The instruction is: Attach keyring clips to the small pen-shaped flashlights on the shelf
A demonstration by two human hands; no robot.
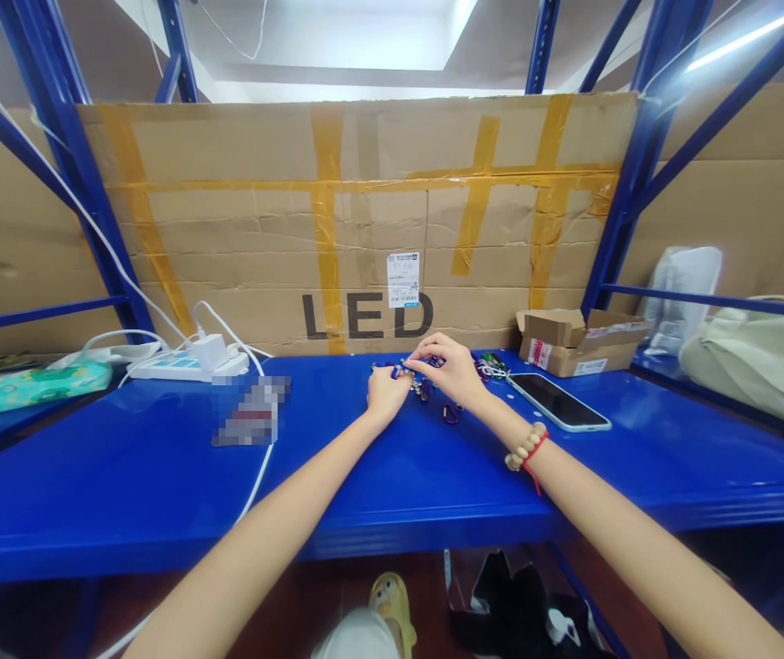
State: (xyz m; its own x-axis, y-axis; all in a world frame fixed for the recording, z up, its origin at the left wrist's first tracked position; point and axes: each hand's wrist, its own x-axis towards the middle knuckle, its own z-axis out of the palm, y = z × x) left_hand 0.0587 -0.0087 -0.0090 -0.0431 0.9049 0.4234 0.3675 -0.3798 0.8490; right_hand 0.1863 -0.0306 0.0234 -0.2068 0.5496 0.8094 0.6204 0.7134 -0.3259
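Near the back of the table, my left hand [386, 395] is closed on a small blue metal clip [397, 372] that shows at its thumb. Close on the right, my right hand [452, 368] pinches at the same spot, thumb and forefinger together; what it grips is too small to make out. Below the hands lie several small metal pieces [424, 390]. A purple carabiner [450, 415] rests apart, nearer the front. Behind my right wrist is a heap of green and dark carabiners [492, 362], partly hidden.
A phone [560, 401] lies right of my right forearm, before an open cardboard box [580, 343]. Left are a power strip [178, 364], a white cable [269, 430] and a tissue pack [48, 386]. A large cardboard sheet [247, 229] stands behind the blue table [158, 476].
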